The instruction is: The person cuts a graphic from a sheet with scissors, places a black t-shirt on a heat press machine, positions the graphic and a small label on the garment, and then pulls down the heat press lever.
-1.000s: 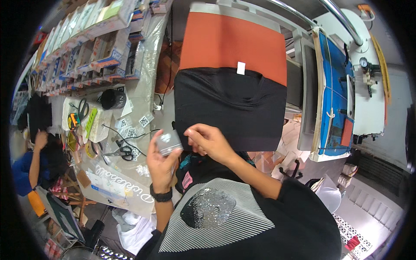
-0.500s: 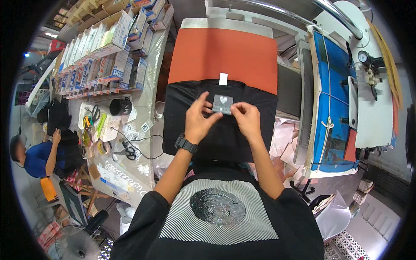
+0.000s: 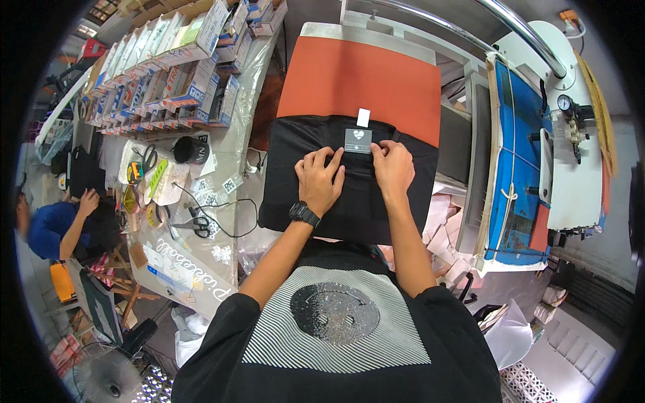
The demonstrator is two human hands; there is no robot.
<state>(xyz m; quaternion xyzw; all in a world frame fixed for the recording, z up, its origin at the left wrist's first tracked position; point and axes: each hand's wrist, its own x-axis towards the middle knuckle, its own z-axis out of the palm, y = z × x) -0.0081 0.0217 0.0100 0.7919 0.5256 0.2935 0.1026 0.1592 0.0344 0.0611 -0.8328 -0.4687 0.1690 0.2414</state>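
A small, dark, see-through transfer film (image 3: 357, 141) with a pale heart design lies near the top of a folded black garment (image 3: 356, 208). Its upper edge sits just below a white neck label (image 3: 363, 117). My left hand (image 3: 320, 181) rests on the cloth, fingers spread, with the index fingertip at the film's lower left corner. At the lower right corner, my right hand (image 3: 394, 168) has its thumb and index finger pressed close together on the film's edge. Under the garment is an orange pad (image 3: 359, 77) on a press bed.
A heat press with a blue platen (image 3: 514, 161) and a pressure gauge (image 3: 566, 103) stands right. On the left table are scissors (image 3: 195, 227), a black mug (image 3: 188, 150), a cable and stacked cardboard boxes (image 3: 201, 40). A person in blue (image 3: 50, 228) sits far left.
The film has moved up close to the neck label and lies flatter. My left fingers have spread onto the cloth, and my right hand has stayed at the film's corner. The view has shifted slightly.
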